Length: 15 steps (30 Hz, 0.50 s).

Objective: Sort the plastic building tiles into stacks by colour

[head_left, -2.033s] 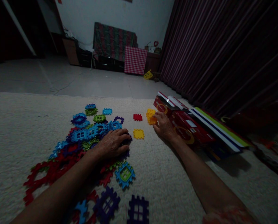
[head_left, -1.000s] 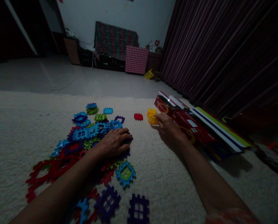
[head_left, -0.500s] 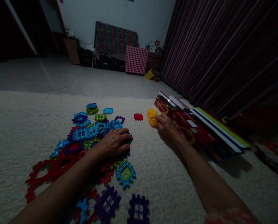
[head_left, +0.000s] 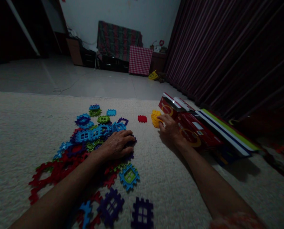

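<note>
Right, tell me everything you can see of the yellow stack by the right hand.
The yellow stack looks like several flat toy pieces piled together, with toothed edges; how many cannot be told. The bright yellow material looks like plastic. It rests on the pale textured cover, right of the flat red piece and apart from it, left of the red box. Fingers of the right grip touch its right side and partly hide it.

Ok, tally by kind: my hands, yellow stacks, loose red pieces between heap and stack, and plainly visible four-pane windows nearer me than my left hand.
Hands, left hand and right hand: 2
Yellow stack, its layers not countable: 1
Loose red piece: 1
Purple windows: 2
Blue-framed green window: 1
Total: 7
</note>
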Available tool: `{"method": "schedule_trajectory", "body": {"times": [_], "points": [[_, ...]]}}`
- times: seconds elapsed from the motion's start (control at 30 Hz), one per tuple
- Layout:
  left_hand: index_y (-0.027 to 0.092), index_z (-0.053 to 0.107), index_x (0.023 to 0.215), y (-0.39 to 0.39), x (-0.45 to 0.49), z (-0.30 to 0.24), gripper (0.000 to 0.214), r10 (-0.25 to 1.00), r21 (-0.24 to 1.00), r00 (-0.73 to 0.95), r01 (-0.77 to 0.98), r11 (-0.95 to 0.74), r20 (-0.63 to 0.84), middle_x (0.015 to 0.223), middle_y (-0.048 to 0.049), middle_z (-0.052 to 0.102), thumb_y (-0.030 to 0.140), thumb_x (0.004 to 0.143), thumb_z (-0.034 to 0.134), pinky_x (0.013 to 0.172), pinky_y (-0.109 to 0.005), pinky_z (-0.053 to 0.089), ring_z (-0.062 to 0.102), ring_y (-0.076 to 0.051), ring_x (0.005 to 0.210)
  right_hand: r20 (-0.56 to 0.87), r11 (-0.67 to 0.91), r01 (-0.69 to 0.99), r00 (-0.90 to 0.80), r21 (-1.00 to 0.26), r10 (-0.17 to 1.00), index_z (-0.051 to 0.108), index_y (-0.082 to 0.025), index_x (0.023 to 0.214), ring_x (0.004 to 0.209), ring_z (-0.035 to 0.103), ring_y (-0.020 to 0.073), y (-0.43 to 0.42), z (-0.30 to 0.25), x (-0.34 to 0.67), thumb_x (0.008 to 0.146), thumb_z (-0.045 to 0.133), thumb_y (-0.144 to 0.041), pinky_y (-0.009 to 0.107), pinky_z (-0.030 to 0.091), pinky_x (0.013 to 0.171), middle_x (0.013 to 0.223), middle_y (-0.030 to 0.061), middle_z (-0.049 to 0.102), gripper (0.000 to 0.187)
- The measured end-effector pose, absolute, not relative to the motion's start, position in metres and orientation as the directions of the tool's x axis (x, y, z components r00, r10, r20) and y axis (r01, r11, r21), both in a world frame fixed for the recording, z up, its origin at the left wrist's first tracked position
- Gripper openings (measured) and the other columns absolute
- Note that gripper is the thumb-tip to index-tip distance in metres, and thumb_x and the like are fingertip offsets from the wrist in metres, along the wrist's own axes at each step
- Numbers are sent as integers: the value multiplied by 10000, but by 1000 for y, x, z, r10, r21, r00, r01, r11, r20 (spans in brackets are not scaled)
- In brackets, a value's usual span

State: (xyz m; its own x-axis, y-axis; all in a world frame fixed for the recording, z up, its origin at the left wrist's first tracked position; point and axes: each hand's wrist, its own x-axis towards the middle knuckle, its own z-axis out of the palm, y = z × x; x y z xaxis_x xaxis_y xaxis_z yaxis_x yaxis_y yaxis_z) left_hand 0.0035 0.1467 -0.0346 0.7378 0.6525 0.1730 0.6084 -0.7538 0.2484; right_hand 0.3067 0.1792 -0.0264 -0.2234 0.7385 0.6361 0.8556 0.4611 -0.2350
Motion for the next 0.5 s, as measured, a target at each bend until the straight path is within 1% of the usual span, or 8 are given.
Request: {"method": "schedule_trajectory", "body": {"times": [0.07, 0.13, 0.23, 0.33, 0.43, 0.5], "points": [[249, 607, 1241, 146, 4, -33, 337, 654, 255, 738, 608, -752, 165, 1436, -88, 518, 414, 963, 510, 1025, -452, 443, 532, -278, 1250, 625, 517, 815, -265, -262, 734, 661, -209, 1057, 1007, 610, 245, 174, -27, 294, 862, 495, -116, 404, 511, 935, 1040, 96, 653, 272], [244, 614, 1242, 145, 4, -31, 337, 650, 260, 741, 603, -754, 169, 1436, -96, 518, 403, 963, 512, 1037, -454, 443, 532, -278, 1252, 614, 572, 757, -297, -316, 731, 655, -212, 1050, 985, 617, 233, 168, -30, 279, 852, 495, -92, 394, 513, 915, 1026, 88, 665, 281], [235, 627, 1240, 144, 4, -30, 340, 650, 266, 738, 600, -754, 179, 1412, -104, 535, 386, 954, 522, 1048, -462, 447, 542, -279, 1240, 566, 643, 677, -390, -358, 727, 643, -203, 1049, 961, 616, 219, 159, -40, 257, 857, 496, -87, 371, 515, 873, 1012, 84, 666, 268], [227, 637, 1230, 144, 5, -30, 333, 651, 294, 732, 589, -753, 200, 1378, -107, 556, 355, 936, 547, 1051, -451, 459, 559, -270, 1219, 495, 640, 706, -458, -302, 738, 641, -206, 961, 925, 590, 223, 152, -48, 241, 880, 490, -102, 362, 499, 845, 946, 80, 655, 201], [203, 658, 1180, 145, 5, -27, 293, 645, 340, 727, 560, -755, 236, 1283, -116, 607, 298, 915, 574, 1009, -398, 495, 602, -244, 1143, 468, 596, 772, -451, -224, 760, 632, -218, 889, 923, 566, 238, 148, -51, 235, 856, 494, -83, 373, 482, 858, 928, 81, 640, 196], [179, 669, 1141, 144, 5, -22, 260, 648, 333, 726, 567, -753, 231, 1218, -124, 633, 253, 909, 578, 976, -371, 510, 623, -234, 1096, 466, 574, 793, -437, -204, 769, 628, -219, 881, 934, 563, 245, 147, -51, 235, 838, 501, -78, 374, 480, 869, 943, 88, 634, 194]]}}
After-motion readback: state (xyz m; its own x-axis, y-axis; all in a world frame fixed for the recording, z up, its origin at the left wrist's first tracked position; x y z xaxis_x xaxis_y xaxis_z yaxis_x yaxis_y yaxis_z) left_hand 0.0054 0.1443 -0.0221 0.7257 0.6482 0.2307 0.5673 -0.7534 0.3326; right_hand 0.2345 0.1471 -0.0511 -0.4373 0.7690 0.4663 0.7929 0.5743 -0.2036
